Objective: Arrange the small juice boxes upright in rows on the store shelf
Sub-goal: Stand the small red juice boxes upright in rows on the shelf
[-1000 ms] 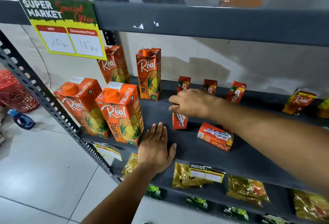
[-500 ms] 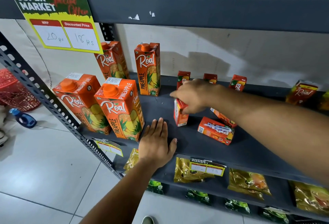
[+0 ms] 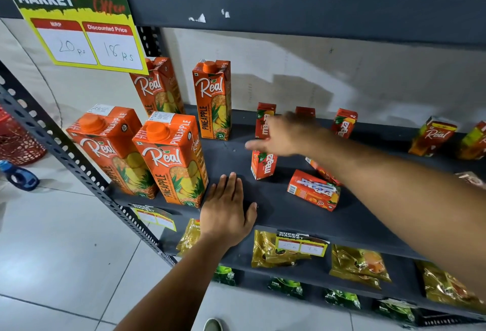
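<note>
On the grey shelf (image 3: 286,219) a small red juice box (image 3: 263,166) stands upright in front. My right hand (image 3: 285,134) hovers just over its top, blurred, fingers spread, gripping nothing. Behind it three small boxes stand along the back: one (image 3: 265,113) at the left, one (image 3: 305,110) mostly hidden by my hand, one (image 3: 344,123) at the right. One small box (image 3: 313,190) lies flat. Another (image 3: 323,172) lies half hidden under my right forearm. My left hand (image 3: 227,205) rests flat on the shelf's front.
Four tall pineapple juice cartons (image 3: 173,158) stand at the shelf's left. Two small tilted cartons (image 3: 432,136) sit far right. A price sign (image 3: 76,19) hangs from the shelf above. Yellow snack packets (image 3: 357,265) fill the lower shelf. A red basket (image 3: 15,141) stands on the floor.
The front small box went from lying under my right hand to standing upright. My right hand opened and rose off it. My left hand stayed put.
</note>
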A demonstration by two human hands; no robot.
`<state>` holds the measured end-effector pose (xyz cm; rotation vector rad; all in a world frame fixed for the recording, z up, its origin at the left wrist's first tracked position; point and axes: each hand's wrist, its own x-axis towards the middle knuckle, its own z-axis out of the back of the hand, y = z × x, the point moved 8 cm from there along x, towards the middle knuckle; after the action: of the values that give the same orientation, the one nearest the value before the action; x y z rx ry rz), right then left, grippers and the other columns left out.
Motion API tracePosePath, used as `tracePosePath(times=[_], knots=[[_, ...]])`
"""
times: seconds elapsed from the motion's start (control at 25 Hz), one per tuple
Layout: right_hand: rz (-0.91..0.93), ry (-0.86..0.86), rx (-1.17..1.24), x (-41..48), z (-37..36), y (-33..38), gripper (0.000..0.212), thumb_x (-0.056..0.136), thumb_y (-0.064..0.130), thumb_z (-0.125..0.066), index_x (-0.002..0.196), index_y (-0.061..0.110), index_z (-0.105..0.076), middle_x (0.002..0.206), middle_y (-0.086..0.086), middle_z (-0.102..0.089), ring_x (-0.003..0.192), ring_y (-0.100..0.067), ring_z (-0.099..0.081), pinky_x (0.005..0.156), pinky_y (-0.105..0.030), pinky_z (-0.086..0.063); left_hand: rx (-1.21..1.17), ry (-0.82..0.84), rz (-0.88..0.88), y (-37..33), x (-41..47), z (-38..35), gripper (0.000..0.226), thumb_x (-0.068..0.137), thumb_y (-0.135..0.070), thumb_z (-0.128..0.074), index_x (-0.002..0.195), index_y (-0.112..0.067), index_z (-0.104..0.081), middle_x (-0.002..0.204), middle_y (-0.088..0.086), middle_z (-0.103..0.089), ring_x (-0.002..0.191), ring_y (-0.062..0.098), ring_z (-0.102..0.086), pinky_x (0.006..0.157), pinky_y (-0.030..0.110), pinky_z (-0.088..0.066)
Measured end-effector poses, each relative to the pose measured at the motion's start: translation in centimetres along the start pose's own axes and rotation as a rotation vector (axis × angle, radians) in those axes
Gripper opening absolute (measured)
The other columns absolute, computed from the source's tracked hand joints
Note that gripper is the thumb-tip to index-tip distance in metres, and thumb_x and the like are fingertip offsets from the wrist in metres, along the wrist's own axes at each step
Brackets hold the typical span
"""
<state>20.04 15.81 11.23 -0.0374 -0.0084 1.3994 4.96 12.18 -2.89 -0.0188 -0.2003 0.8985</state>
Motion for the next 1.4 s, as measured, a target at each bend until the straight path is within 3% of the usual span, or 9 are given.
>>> tracePosePath(times=[0.16,0.32,0.4,0.56,0.84,0.92,1.08,1.28,1.4], knots=[[0.020,0.180,0.301,-2.8,-0.7,-4.7,0.075,0.081,0.062,-0.063,0.137,0.016,-0.044,0.115,-0.005,-0.063,0.094,-0.020,-0.061,0.074,-0.032,-0.048,0.010,-0.002,0.008,0.0,0.1,-0.1,0.077,0.089,-0.055,-0.021,0.142,-0.001,-0.036,0.152,0.017,-0.033,0.141,0.032,-0.027,0.114,0.044,-0.022],[0.275,0.126,0.229,-4.1,-1.4,-2.0,0.077,0.086,0.032,-0.069,0.149,0.035,-0.024,0.159,-0.003,-0.024,0.139,-0.024,-0.030,0.107,-0.041,-0.036,0.015,0.019,0.020,0.0,0.1,-0.3,0.076,0.089,-0.053,-0.022,0.141,-0.001,-0.037,0.151,0.018,-0.035,0.140,0.034,-0.029,0.113,0.045,-0.023],[0.336,0.082,0.225,-2.8,-0.9,0.7,0.062,0.091,0.028,-0.062,0.146,0.034,-0.033,0.156,-0.005,-0.031,0.138,-0.027,-0.033,0.102,-0.042,-0.038,-0.006,0.023,0.024,-0.1,0.1,-0.2,0.074,0.089,-0.052,-0.026,0.139,0.001,-0.041,0.148,0.020,-0.039,0.137,0.036,-0.034,0.111,0.047,-0.027],[0.233,0.144,0.148,-0.7,-1.6,2.6,0.034,0.096,0.031,-0.055,0.126,0.017,-0.060,0.124,-0.012,-0.062,0.102,-0.027,-0.062,0.067,-0.035,-0.050,-0.022,0.018,0.029,-0.1,0.0,-0.1,0.073,0.089,-0.051,-0.028,0.137,0.001,-0.043,0.146,0.020,-0.042,0.135,0.036,-0.037,0.110,0.048,-0.029],[0.090,0.010,0.354,-1.8,-0.7,-1.4,0.066,0.088,0.049,-0.061,0.142,0.018,-0.038,0.131,-0.015,-0.057,0.108,-0.028,-0.059,0.084,-0.041,-0.052,0.021,0.012,0.020,0.2,0.1,-0.5,0.077,0.089,-0.056,-0.020,0.143,-0.002,-0.035,0.152,0.016,-0.034,0.141,0.032,-0.028,0.114,0.043,-0.021],[-0.022,0.104,0.381,-3.5,-2.2,-4.5,0.062,0.084,0.045,-0.067,0.134,0.017,-0.046,0.114,-0.009,-0.064,0.093,-0.021,-0.062,0.079,-0.040,-0.054,0.025,0.010,0.022,0.3,0.2,-0.7,0.077,0.089,-0.056,-0.020,0.144,-0.003,-0.034,0.153,0.015,-0.032,0.141,0.031,-0.027,0.114,0.042,-0.020],[-0.058,0.415,-0.068,-7.9,-8.1,-6.8,0.063,0.061,0.062,-0.077,0.103,0.023,-0.050,0.104,0.000,-0.063,0.088,-0.022,-0.058,0.072,-0.036,-0.049,0.017,0.002,0.019,0.2,0.2,-0.7,0.076,0.090,-0.055,-0.022,0.143,-0.003,-0.035,0.153,0.015,-0.033,0.141,0.031,-0.027,0.114,0.042,-0.021],[-0.096,0.283,-0.083,-9.7,-9.3,-8.9,0.046,0.066,0.053,-0.074,0.093,0.024,-0.050,0.107,-0.003,-0.066,0.096,-0.025,-0.062,0.075,-0.037,-0.051,0.006,-0.008,0.027,0.2,0.2,-0.6,0.074,0.090,-0.054,-0.026,0.141,-0.002,-0.038,0.150,0.017,-0.037,0.140,0.032,-0.030,0.113,0.043,-0.023],[-0.043,0.152,-0.121,-9.1,-7.2,-8.8,0.048,0.067,0.044,-0.078,0.106,0.024,-0.056,0.109,-0.002,-0.063,0.094,-0.025,-0.061,0.066,-0.034,-0.049,0.018,-0.005,0.024,0.2,0.2,-0.5,0.074,0.090,-0.053,-0.025,0.141,-0.002,-0.039,0.150,0.017,-0.037,0.139,0.033,-0.032,0.112,0.044,-0.025]])
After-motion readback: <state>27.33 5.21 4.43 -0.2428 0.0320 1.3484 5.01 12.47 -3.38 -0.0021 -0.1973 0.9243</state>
